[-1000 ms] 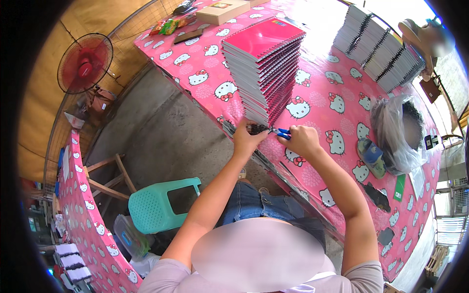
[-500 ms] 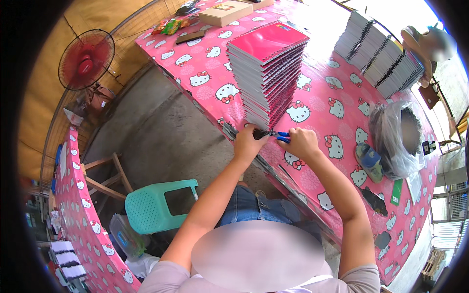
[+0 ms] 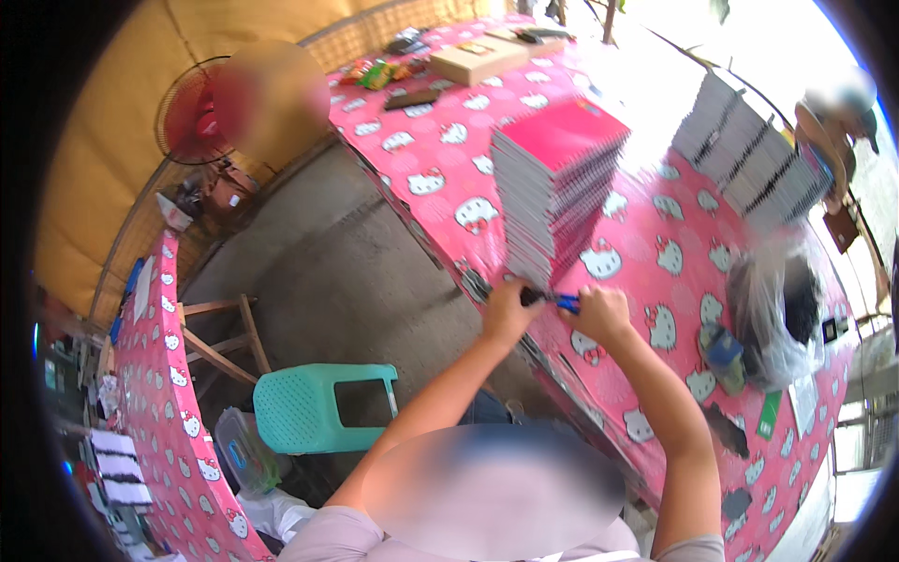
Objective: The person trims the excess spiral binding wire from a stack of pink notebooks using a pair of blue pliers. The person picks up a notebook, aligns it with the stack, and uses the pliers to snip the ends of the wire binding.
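- The right hand [image 3: 599,314] was closed around a blue-handled tool [image 3: 567,303] at the edge of the table [image 3: 449,178], its tip pointing toward the left hand [image 3: 512,311].
- The left hand's fingers were drawn together on a small dark item [image 3: 532,296]; blur hid its exact shape.
- The tall stack of notebooks [image 3: 552,187], pink cover on top, stood just beyond both hands, its base close to the left fingertips, and blocked the way straight ahead.
- Right of it, well apart, lay a clear plastic bag [image 3: 777,323] with dark contents, a slipper [image 3: 723,358] beside it and a green card [image 3: 769,415] nearer the person.
- Stacked pale books [image 3: 749,150] filled the far right, with another person [image 3: 838,122] next to them.
- At the far end were a cardboard box [image 3: 479,62], colourful packets [image 3: 377,75] and a dark flat object [image 3: 412,99].
- On the floor, a teal stool [image 3: 290,407] stood left of the left forearm, near a wooden trestle [image 3: 248,337].
- A red fan [image 3: 187,112] stood by the yellow wall covering [image 3: 103,140].
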Motion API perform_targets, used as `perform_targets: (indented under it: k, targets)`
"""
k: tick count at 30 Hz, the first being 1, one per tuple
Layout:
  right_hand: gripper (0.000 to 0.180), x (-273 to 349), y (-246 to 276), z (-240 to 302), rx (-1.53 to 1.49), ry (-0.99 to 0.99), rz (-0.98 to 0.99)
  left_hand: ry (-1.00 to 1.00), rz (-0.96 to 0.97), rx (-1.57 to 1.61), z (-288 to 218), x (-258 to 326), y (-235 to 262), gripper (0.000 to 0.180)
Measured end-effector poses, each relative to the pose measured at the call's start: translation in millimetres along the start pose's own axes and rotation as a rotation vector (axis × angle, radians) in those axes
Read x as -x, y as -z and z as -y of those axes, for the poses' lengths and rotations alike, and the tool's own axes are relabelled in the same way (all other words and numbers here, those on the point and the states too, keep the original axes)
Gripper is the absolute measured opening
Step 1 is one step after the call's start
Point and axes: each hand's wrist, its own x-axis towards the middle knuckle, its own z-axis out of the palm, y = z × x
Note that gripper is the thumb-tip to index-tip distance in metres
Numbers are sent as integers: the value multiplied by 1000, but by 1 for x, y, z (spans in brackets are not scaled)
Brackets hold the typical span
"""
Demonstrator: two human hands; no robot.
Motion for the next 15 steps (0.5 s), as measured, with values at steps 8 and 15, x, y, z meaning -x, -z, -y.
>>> perform_targets:
  k: [8, 15]
  targets:
    - [53, 43, -9, -33, -75, 6, -241, -5, 20, 158, 20, 1, -3, 27]
    - [65, 79, -41, -50, -143, 42, -538, 533, 223, 895, 0, 51, 39, 34]
